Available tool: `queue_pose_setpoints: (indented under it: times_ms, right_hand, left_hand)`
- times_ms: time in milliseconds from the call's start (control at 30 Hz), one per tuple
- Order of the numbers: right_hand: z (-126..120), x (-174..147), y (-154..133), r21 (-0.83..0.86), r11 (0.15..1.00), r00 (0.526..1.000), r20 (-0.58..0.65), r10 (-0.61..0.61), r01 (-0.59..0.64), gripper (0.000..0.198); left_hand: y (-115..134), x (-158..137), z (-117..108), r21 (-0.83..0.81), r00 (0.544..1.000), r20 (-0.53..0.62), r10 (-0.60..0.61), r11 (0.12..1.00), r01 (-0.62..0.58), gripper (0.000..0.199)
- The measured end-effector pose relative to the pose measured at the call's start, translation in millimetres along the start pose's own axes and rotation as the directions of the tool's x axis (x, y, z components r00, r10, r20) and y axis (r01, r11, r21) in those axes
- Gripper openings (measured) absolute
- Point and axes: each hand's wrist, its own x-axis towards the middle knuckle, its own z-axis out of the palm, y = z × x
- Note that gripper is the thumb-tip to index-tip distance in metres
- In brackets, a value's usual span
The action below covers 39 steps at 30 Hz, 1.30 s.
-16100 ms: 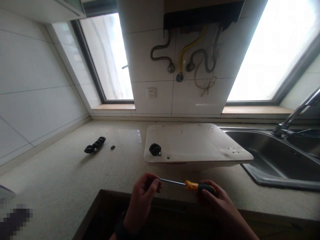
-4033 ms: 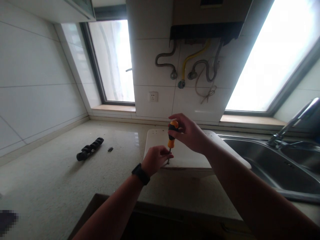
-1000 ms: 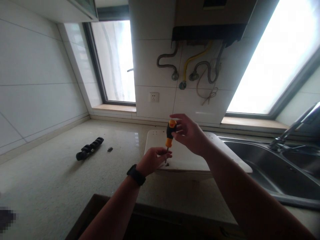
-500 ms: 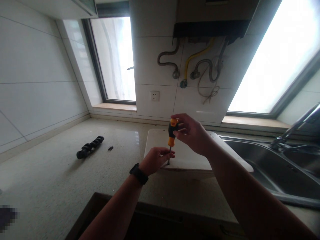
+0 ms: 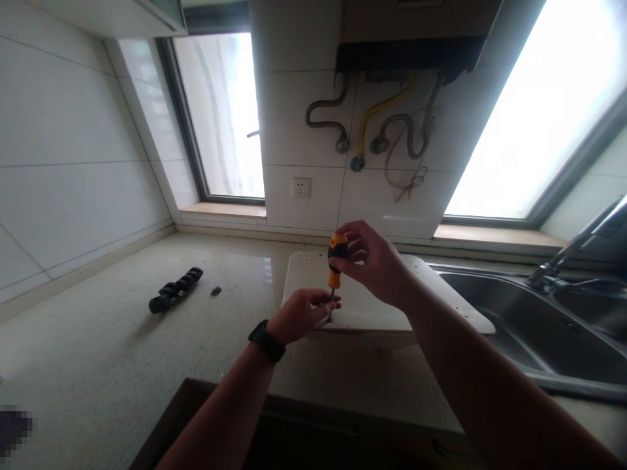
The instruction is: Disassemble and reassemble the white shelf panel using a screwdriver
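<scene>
My right hand (image 5: 372,260) grips the orange-and-black handle of a screwdriver (image 5: 337,261), which stands nearly upright, its tip pointing down. Lower on the same tool, my left hand (image 5: 308,310) pinches around the metal shaft with thumb and fingers; a dark watch is on that wrist. Under the shaft, a small dark screw (image 5: 330,320) sits at the near edge of a white board (image 5: 377,313). The board has small holes near its corners and lies on the counter. My fingers partly hide where the tip meets the screw.
On the counter (image 5: 245,326) to the left lie a black twisted bar-like piece (image 5: 176,289) and a small pile of dark screws (image 5: 216,290). A steel sink (image 5: 494,320) with a tap (image 5: 563,261) adjoins the board on the right. Pipes (image 5: 360,130) hang from the wall behind.
The screwdriver handle has turned a little and my right thumb and fingers have shifted on it. My left hand stays at the shaft. The whole view has moved slightly.
</scene>
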Motion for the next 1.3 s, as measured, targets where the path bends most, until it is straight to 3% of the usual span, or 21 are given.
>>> queue_pose_setpoints:
  times_ms: [133,333,433,633,733,1000,1167,1300]
  right_hand:
    - [0.9,-1.3,1.8,0.056,0.998,0.999,0.044,-0.019,0.016,0.047]
    - [1.5,-2.9,-2.7,0.145,0.989,0.990,0.142,0.020,-0.041,0.057]
    - [1.5,-4.6,-10.8,0.084,0.995,0.984,0.174,0.045,-0.060,0.053]
    - [5.3,-4.3,-17.9,-0.079,0.993,0.990,0.108,0.093,-0.085,0.052]
    - [5.3,-4.4,-14.7,-0.030,0.996,0.990,0.115,0.086,-0.083,0.051]
    - [1.6,-5.0,-3.5,0.072,0.997,0.987,0.162,0.018,-0.030,0.058]
    - [6.6,-3.1,-5.6,0.162,0.985,0.984,0.174,0.030,-0.059,0.061]
    - [6.7,-3.6,-11.6,0.097,0.991,0.979,0.190,0.073,-0.093,0.062]
  left_hand:
    - [-1.3,1.5,-1.6,0.028,1.000,-0.011,0.024,0.999,-0.024,0.021]
    - [-3.0,4.0,2.3,0.101,0.991,-0.130,-0.031,0.994,0.045,0.022]
    - [-3.4,4.8,5.0,0.139,0.982,-0.183,-0.037,0.988,0.063,0.030]
    - [-7.2,6.1,7.2,0.216,0.968,-0.250,-0.007,0.974,0.063,0.039]
    - [-8.5,6.0,5.1,0.205,0.976,-0.218,0.014,0.978,0.032,0.037]
    - [-4.2,2.4,-4.7,0.033,1.000,0.003,0.023,0.999,-0.023,0.020]
    - [-1.2,3.5,-3.3,0.131,0.998,-0.060,0.015,0.991,-0.007,0.017]
    - [-2.8,5.6,-0.5,0.151,0.991,-0.131,-0.006,0.988,0.026,0.024]
